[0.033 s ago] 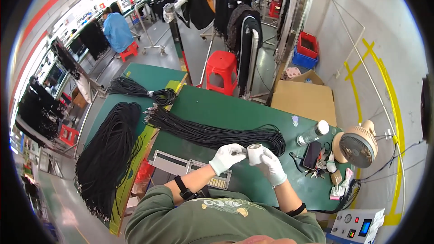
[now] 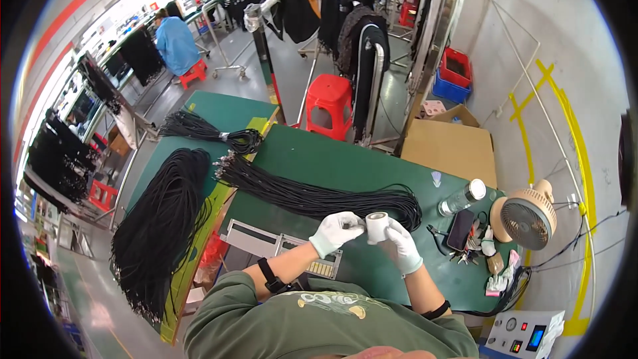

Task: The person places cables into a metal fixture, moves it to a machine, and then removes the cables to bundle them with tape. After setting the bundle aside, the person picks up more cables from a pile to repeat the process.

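A white roll, like a roll of tape or labels, stands upright in my right hand, whose gloved fingers close around its right side. My left hand, also in a white glove, is pinched closed just left of the roll; whatever lies between its fingertips is too small to make out. Beyond both hands a long bundle of black cords with metal ends stretches across the green table. Beneath my left wrist is a flat grey frame-like plate with a row of pale yellowish slots.
More black cords hang over the table's left part, with a tied bundle behind. On the right stand a clear bottle, a phone, pliers, keys and a fan. A red stool is beyond the table.
The whole view has shifted very slightly. Both hands and the roll keep the same positions relative to each other.
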Demonstrator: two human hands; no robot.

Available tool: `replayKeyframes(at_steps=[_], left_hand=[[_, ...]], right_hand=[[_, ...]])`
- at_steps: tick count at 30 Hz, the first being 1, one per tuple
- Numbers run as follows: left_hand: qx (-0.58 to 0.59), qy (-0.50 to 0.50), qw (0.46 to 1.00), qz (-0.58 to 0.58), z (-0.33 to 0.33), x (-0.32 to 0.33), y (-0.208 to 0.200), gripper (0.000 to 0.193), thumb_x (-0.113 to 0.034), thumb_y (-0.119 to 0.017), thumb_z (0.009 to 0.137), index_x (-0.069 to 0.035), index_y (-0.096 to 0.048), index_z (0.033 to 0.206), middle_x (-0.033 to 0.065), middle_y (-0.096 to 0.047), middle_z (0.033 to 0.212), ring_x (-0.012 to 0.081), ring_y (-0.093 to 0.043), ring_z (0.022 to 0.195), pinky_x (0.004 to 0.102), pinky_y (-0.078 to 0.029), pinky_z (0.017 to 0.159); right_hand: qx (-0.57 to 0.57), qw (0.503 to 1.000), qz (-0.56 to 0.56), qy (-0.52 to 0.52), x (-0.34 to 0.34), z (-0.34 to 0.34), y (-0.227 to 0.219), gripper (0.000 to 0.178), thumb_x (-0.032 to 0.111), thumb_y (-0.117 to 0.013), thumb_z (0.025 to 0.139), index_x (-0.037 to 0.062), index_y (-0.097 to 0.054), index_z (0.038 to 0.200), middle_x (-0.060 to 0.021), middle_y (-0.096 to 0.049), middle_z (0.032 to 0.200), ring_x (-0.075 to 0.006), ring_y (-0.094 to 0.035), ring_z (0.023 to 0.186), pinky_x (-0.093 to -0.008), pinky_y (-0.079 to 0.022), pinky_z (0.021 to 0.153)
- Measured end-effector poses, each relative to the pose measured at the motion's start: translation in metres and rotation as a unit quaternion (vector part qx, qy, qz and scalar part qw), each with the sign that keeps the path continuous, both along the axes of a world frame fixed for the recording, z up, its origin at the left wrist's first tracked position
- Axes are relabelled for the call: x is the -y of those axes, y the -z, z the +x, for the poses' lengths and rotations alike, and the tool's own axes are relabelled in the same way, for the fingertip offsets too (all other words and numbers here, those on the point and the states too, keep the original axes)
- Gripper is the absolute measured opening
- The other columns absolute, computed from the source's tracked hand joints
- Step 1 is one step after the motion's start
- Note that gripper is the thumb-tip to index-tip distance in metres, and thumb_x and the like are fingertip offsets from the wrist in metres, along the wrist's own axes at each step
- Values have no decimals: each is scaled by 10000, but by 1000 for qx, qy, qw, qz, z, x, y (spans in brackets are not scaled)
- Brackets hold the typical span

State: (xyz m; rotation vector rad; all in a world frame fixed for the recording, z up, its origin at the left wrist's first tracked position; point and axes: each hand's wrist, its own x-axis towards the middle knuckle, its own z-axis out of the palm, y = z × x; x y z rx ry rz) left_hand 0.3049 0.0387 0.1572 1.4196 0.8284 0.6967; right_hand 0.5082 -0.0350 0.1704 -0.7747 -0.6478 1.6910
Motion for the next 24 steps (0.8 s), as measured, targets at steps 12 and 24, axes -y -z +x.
replayKeyframes(at_steps=[12, 24], left_hand=[[-60, 76, 989, -109, -18, -6, -6, 180, -110, -673, 911, -22, -697, 1067, 51, -686, 905, 107, -616, 747, 276, -542, 737], [2, 200, 979, -37, -14, 15, 4, 134, -117, -682, 907, -42, -720, 1012, 63, -708, 940, 151, -668, 845, 322, -552, 784]], right_hand=[[86, 996, 6, 1, 1, 10, 27, 587, 304, -745, 868, 11, -523, 1326, -114, -653, 1118, -229, -663, 968, -376, -579, 764], [18, 998, -55, -17, 15, 34, 49, 545, 350, -682, 899, 46, -523, 1323, -116, -658, 1107, -268, -673, 930, -380, -581, 743]])
